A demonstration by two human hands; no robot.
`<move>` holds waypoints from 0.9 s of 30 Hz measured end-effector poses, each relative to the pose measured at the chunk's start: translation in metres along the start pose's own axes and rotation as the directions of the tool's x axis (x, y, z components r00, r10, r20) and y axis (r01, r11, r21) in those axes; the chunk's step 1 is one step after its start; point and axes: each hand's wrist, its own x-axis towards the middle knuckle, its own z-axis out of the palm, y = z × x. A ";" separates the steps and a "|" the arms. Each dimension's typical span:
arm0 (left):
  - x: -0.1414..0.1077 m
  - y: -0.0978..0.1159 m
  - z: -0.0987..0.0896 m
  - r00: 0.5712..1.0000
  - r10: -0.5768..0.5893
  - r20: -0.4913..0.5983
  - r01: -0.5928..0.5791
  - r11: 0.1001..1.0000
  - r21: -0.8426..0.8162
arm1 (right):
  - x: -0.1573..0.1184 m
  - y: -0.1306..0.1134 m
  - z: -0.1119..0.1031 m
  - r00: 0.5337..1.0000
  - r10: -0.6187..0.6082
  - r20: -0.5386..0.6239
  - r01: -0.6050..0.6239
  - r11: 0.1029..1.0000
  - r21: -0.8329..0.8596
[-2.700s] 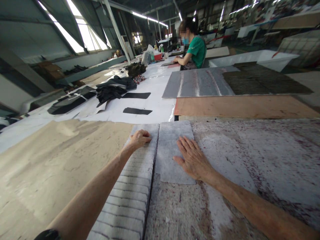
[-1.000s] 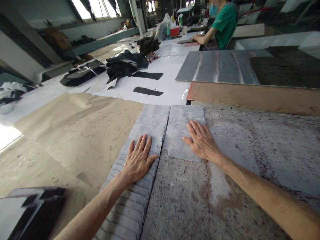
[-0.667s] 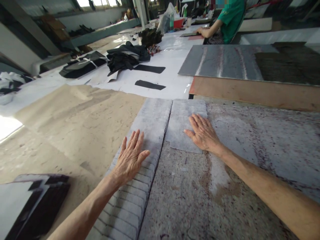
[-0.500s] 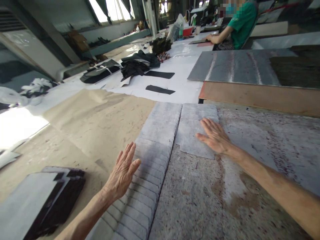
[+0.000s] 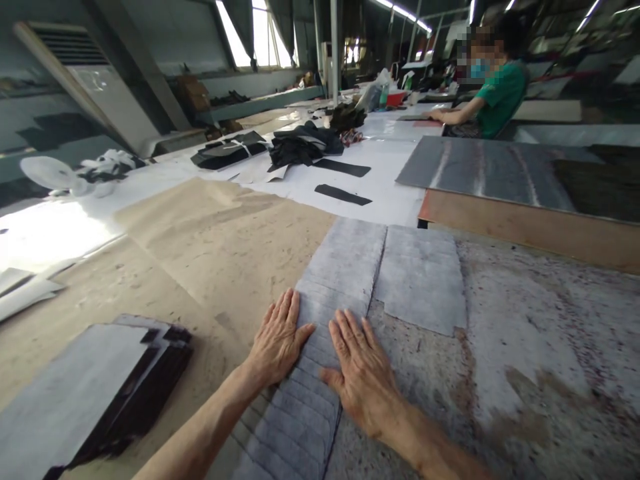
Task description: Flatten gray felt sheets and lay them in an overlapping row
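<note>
A long row of overlapping pale grey fabric pieces [image 5: 305, 407] runs away from me across the worktable, each piece's edge showing as a dark line. My left hand [image 5: 280, 337] lies flat over the row's left edge, fingers stretched out, thumb pointing right. On the row's right edge rests my right hand [image 5: 360, 373], palm down with its fingers spread. Neither hand grips anything. Flat grey pieces [image 5: 423, 280] lie beside the far end of the row, to the right, separated by a narrow dark gap.
At the left stands a stack of grey-topped, dark-edged pieces [image 5: 85, 387] on brown paper [image 5: 200, 247]. Dark strips [image 5: 344, 195] and a black fabric heap [image 5: 305, 143] lie farther off. A grey board [image 5: 480, 173] is at right. A person in green [image 5: 503, 97] sits beyond it.
My right hand has moved left and nearer, from the flat pieces onto the row's right edge. My left hand stays at the row's left edge. The view has tilted up.
</note>
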 end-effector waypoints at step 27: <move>0.103 -0.010 -0.041 0.999 0.036 0.033 -0.029 0.983 -0.184 | 0.050 0.068 -0.004 0.742 0.643 -0.191 -0.528 0.736 0.425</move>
